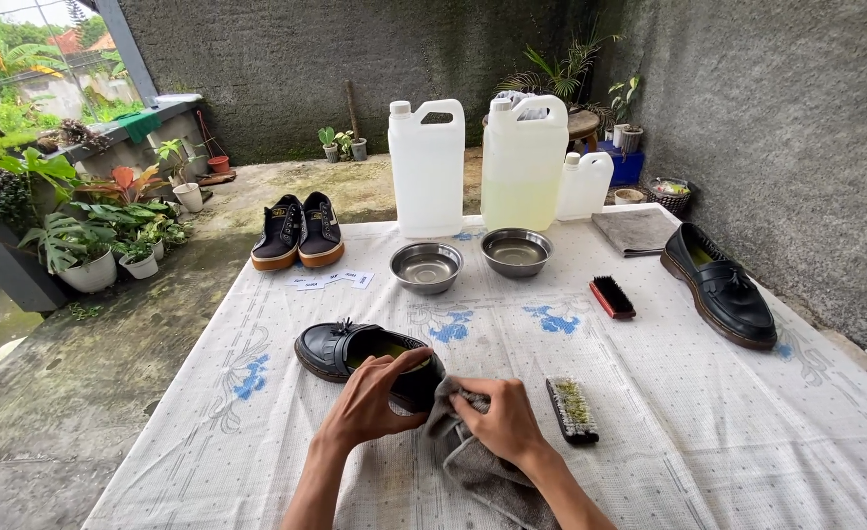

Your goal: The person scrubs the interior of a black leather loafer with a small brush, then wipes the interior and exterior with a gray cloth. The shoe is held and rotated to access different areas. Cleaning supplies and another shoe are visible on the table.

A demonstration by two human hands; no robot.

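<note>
Left hand (379, 397) grips the heel end of a black tasselled loafer (355, 351), fingers curled over the collar, thumb on the near side. Right hand (500, 420) is closed around a bunched grey cloth (458, 447), pressing it against the heel of the same loafer. The cloth trails down toward the near table edge, under the right forearm. The loafer lies on the table near the front, left of centre, toe pointing left and away.

Just right of the right hand: a scrub brush (572, 408) with light, worn bristles, bristles up, apart from the hand. Further back and right, a small brush (612, 296) with a red back and black bristles. At the far right, the matching black loafer (723, 285) stands upright by the table edge, with a grey folded cloth (634, 231) behind it.

Mid-table, two steel bowls (426, 267) (517, 252) sit side by side. Behind them, two big white jerrycans (427, 167) (524, 162), the right one holding yellowish liquid, and a smaller white jug (585, 185) just beside it. Back left, a pair of black sneakers (299, 232) with tan soles, and small paper labels (330, 281) in front of them.

The table (728, 442) is covered by a white cloth with a blue print. Potted plants (90, 245) stand on the concrete floor at left.
</note>
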